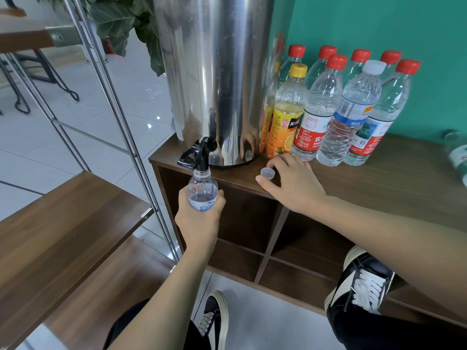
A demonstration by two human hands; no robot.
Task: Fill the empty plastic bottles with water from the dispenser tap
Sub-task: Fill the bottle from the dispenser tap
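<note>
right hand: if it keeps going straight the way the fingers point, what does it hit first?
The right hand lies on the cabinet top, fingers pointing up-left. First in line is the loose grey cap at its fingertips, probably already touched. Beyond that comes the base of the steel dispenser; depth there is unclear.

I see dispenser (214, 72) top cropped, green bottle (458, 157) cut by right edge, held bottle (202, 190) base hidden in my left grip (199, 218)

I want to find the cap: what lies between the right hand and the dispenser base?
Head view: a grey cap lies there, at the right hand's fingertips.
</note>
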